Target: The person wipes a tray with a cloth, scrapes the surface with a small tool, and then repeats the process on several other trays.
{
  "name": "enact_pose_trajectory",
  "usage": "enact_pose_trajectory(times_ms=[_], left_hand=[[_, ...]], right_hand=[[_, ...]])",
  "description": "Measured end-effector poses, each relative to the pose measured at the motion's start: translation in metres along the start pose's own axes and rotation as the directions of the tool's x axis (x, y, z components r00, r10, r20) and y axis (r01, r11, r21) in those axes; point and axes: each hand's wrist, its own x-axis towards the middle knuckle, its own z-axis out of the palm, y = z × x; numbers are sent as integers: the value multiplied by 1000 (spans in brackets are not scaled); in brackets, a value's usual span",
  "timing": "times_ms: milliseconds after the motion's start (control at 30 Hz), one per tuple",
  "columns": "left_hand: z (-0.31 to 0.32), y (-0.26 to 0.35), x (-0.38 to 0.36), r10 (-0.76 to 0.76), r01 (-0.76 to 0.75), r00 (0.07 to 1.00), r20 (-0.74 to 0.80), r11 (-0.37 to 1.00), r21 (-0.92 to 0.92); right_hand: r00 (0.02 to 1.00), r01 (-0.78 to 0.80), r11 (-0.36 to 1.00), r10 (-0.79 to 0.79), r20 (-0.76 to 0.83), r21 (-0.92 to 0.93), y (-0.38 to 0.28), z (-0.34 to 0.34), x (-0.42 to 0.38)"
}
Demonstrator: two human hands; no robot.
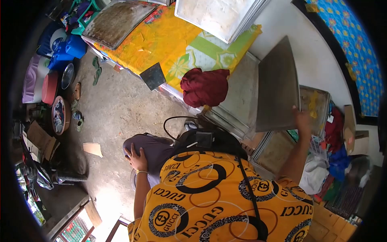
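Note:
My right hand (303,121) grips the lower right edge of a thin, dark grey metal tray (278,86), which stands tilted on its edge at the right. Stacked metal trays (238,101) lie just left of it, and another tray with yellow marks (313,108) is behind my right hand. My left hand (137,159) rests on my dark-trousered knee (151,151), fingers spread and holding nothing. A crumpled dark red cloth (205,86) sits on the near corner of the table, beside the stacked trays.
The table (161,36) has a yellow and green patterned cover. On it lie a stack of pale trays (217,16), a brown-stained tray (117,22) and a small dark square (152,76) at the edge. Basins (50,86), sandals (96,70) and cardboard (92,149) are on the floor.

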Motion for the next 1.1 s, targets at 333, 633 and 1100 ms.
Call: enact_pose_trajectory(times_ms=[333, 633, 1100], left_hand=[[-1, -10, -2, 46, -47, 999, -29, 998, -47], [-3, -17, -7, 82, -83, 996, -17, 995, -51], [-84, 137, -38, 699, -702, 710, -85, 695, -153]], right_hand=[[974, 191, 979, -198, -113, -65, 14, -21, -9], [1000, 24, 859, -22, -9, 512, 39, -111, -70], [818, 549, 691, -328, -472, 470, 9, -156, -144]])
